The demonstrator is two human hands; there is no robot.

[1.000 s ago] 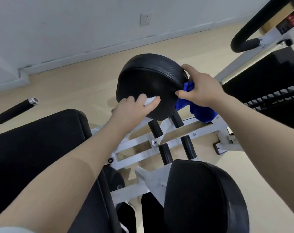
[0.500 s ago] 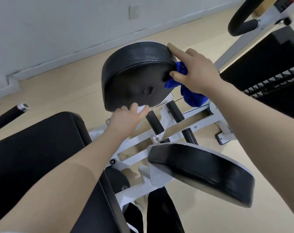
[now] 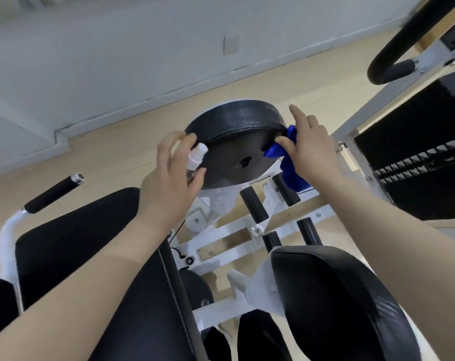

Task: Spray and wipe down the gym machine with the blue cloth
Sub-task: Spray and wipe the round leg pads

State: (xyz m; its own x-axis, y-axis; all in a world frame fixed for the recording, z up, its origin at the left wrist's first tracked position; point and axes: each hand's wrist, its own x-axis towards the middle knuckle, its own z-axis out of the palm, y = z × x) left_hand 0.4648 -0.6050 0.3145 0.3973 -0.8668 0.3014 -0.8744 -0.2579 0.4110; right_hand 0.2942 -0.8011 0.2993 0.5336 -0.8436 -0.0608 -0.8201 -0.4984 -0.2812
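A round black pad (image 3: 234, 121) of the white-framed gym machine (image 3: 237, 227) is tilted so its flat underside faces me. My right hand (image 3: 312, 149) presses the blue cloth (image 3: 289, 162) against the pad's right edge, with the index finger raised over the rim. My left hand (image 3: 171, 175) grips a small spray bottle with a white nozzle (image 3: 196, 157) at the pad's left edge. A second black pad (image 3: 336, 298) sits nearer me at the lower right.
A black seat cushion (image 3: 91, 243) lies under my left forearm, with a black-gripped handle bar (image 3: 51, 194) to its left. Black foam rollers (image 3: 255, 207) stand on the frame below the far pad. Another machine with a curved black handle (image 3: 398, 56) stands at the right.
The far pad has tipped flatter, showing more of its underside. My left hand rose to the pad's left edge and the spray bottle now shows. The near pad swung back toward me.
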